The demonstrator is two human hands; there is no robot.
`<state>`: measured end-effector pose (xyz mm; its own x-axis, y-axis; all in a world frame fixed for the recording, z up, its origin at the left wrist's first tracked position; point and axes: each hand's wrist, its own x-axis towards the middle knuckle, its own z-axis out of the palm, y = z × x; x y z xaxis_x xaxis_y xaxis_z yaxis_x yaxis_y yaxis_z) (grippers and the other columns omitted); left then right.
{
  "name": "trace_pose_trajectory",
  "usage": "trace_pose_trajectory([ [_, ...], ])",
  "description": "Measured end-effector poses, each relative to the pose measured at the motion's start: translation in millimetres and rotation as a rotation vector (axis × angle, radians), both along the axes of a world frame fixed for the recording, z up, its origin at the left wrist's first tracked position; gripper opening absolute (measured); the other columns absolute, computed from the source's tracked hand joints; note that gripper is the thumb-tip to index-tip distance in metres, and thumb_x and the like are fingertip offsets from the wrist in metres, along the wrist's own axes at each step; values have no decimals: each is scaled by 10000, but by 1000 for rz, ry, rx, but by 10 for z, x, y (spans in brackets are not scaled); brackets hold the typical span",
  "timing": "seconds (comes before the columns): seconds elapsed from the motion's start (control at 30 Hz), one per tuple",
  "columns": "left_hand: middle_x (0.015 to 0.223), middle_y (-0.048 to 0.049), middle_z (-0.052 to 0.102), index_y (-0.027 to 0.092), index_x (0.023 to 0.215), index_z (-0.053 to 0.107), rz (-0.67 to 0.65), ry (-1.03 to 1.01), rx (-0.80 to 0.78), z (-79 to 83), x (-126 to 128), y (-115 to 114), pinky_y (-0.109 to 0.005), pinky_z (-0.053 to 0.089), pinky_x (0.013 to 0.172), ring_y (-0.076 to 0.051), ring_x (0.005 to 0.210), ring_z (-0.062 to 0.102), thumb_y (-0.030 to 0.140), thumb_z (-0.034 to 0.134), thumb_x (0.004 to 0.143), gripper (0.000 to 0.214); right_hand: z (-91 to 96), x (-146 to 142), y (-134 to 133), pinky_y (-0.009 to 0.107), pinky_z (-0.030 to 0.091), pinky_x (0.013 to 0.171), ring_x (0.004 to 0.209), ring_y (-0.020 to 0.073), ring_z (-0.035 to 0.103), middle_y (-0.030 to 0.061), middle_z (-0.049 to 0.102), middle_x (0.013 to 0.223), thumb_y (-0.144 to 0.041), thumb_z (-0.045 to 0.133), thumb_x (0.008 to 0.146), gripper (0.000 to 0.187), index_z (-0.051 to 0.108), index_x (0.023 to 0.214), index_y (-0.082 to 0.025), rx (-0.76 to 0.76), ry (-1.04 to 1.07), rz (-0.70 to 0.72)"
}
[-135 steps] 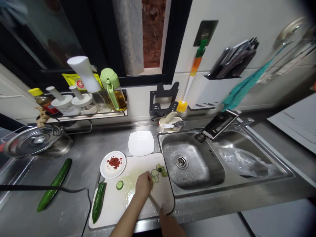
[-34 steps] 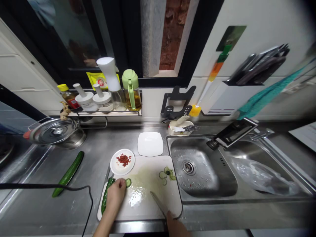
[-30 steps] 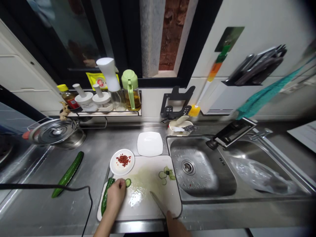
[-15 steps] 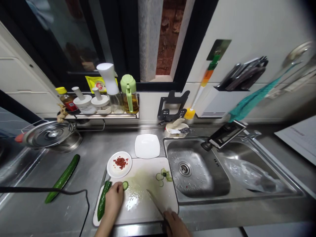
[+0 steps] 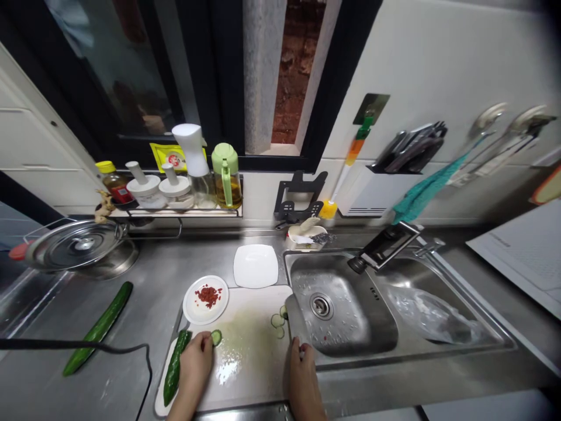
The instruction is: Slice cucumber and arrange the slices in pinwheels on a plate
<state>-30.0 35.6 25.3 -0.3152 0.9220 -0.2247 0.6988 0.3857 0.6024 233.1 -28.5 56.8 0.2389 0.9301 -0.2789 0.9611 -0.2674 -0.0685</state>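
My left hand (image 5: 196,367) rests on the white cutting board (image 5: 245,362). Its fingers are curled, with the tips pinched at a loose cucumber slice (image 5: 216,337). A cut cucumber half (image 5: 174,368) lies right beside that hand, on its left. My right hand (image 5: 301,377) is closed on the handle of a knife (image 5: 294,318). The broad blade reaches up along the board's right edge. It partly covers a small heap of cucumber slices (image 5: 277,321).
A round plate with red bits (image 5: 205,295) and an empty square white plate (image 5: 255,266) sit behind the board. A whole cucumber (image 5: 99,327) and a black cable (image 5: 87,346) lie to the left. A steel sink (image 5: 350,327) holding a plastic bag (image 5: 427,304) is on the right.
My right hand has carried the knife from the board's lower middle to its right edge, where the blade now covers the slices. My left hand has stayed at the loose slice.
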Motion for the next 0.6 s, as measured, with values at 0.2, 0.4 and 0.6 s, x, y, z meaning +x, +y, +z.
trace_pose_trajectory([
  [0.2,845,-41,761,220,843,699,8,-11,4,9,13,8,-244,464,730,-198,792,701,287,489,833,221,128,-78,85,241,432,953,1160,223,578,218,580,1270,139,214,792,650,452,1380,-1,-55,-109,82],
  [0.4,831,-42,758,219,837,704,11,-30,45,2,19,-14,-252,469,722,-199,772,699,308,473,840,247,27,-146,93,309,525,848,1073,253,623,245,580,1280,120,205,805,616,486,1344,22,0,-159,124],
  [0.6,819,-52,757,219,818,706,-14,-16,91,-40,22,-16,-258,484,720,-202,768,704,333,442,855,290,-19,-136,111,315,565,752,984,254,653,238,589,1275,107,255,791,609,517,1330,-3,-8,-178,141],
])
